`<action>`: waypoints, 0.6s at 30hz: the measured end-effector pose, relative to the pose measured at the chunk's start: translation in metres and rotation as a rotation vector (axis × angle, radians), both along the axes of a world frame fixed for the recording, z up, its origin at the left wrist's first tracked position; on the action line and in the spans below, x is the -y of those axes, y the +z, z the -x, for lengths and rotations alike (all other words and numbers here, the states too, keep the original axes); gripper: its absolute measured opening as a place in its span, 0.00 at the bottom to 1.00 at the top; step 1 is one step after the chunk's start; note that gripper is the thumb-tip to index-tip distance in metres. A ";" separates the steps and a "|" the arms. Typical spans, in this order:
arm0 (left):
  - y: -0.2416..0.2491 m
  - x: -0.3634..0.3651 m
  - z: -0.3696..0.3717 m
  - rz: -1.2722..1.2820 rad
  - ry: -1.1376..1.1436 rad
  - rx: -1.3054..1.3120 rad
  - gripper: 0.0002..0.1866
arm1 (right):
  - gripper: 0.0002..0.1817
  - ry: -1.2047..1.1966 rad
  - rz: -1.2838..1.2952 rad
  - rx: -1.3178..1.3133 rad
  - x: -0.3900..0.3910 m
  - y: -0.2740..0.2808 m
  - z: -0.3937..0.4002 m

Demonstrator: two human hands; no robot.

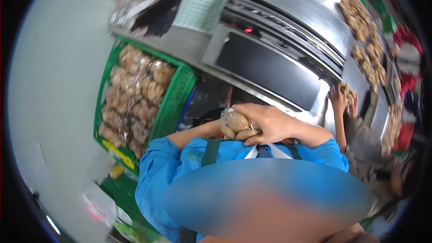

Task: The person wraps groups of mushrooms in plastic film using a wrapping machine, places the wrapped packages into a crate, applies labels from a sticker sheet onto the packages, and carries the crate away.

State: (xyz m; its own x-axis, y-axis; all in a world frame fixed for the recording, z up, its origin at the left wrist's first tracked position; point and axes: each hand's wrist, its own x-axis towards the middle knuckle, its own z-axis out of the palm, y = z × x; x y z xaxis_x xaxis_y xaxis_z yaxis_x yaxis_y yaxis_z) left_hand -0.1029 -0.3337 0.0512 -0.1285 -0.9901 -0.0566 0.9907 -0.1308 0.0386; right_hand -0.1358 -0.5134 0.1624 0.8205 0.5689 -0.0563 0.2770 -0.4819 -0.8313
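- My right hand (270,123) is curled closed over a clear bag of buns (237,123), gripping it from the right side and from above, close against my chest.
- My left hand (223,130) is mostly hidden behind the bag; it seems to cup it from the left and below, but I cannot tell how its fingers stand.
- So the bag sits between my two hands, touching both, with its long axis running roughly left to right, from one wrist toward the other.
- My right hand is the one with the clearer hold; it covers more of the bag.
- The green crate (177,92) of bagged buns lies to my left and lower down, well apart from the bag, on my left arm's side.
- The steel machine (270,69) stands straight ahead, beyond my hands.
- Another person's hands (344,99) work at loose buns (366,47) far to my right.
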 end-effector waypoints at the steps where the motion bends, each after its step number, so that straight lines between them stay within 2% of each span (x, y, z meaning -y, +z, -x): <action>1: 0.001 -0.008 0.006 -0.015 0.039 -0.035 0.27 | 0.44 0.077 0.031 -0.107 -0.007 -0.001 -0.004; 5: 0.025 -0.037 0.021 -0.114 0.293 -0.200 0.29 | 0.47 0.155 0.070 -0.315 -0.009 -0.031 -0.015; 6: 0.028 -0.049 0.023 -0.168 0.380 -0.234 0.30 | 0.47 0.143 -0.015 -0.545 -0.006 -0.033 -0.022; 7: 0.031 -0.058 0.025 -0.226 0.469 -0.238 0.30 | 0.46 0.058 -0.200 -0.630 0.006 -0.061 -0.023; 8: 0.017 -0.068 0.027 -0.212 0.588 -0.127 0.32 | 0.46 -0.039 -0.384 -0.713 0.011 -0.086 -0.023; 9: 0.004 -0.077 0.029 -0.208 0.708 -0.019 0.35 | 0.46 -0.015 -0.375 -0.706 -0.005 -0.086 -0.029; 10: -0.001 -0.086 0.028 -0.197 0.902 0.199 0.42 | 0.47 -0.126 -0.442 -0.631 -0.029 -0.083 -0.036; 11: -0.007 -0.075 0.026 -0.440 1.228 0.608 0.47 | 0.48 -0.244 -0.510 -0.565 -0.053 -0.083 -0.036; 12: -0.007 -0.064 0.019 -0.696 1.518 1.030 0.52 | 0.52 -0.204 -0.302 -0.407 -0.078 -0.118 -0.036; 13: -0.015 -0.083 -0.001 -0.772 1.542 1.215 0.55 | 0.55 -0.135 -0.344 -0.264 -0.108 -0.115 -0.052; 14: -0.004 -0.108 -0.028 -0.858 1.487 1.302 0.53 | 0.56 -0.147 -0.338 -0.259 -0.133 -0.119 -0.070; 15: 0.007 -0.130 -0.050 -0.956 1.457 1.404 0.50 | 0.57 -0.109 -0.439 -0.212 -0.157 -0.121 -0.085; 16: 0.011 -0.157 -0.067 -1.204 1.388 1.581 0.48 | 0.57 -0.121 -0.496 -0.338 -0.175 -0.120 -0.098; 18: -0.017 -0.200 -0.110 -1.082 1.360 0.906 0.42 | 0.54 -0.160 -0.565 -0.509 -0.196 -0.108 -0.132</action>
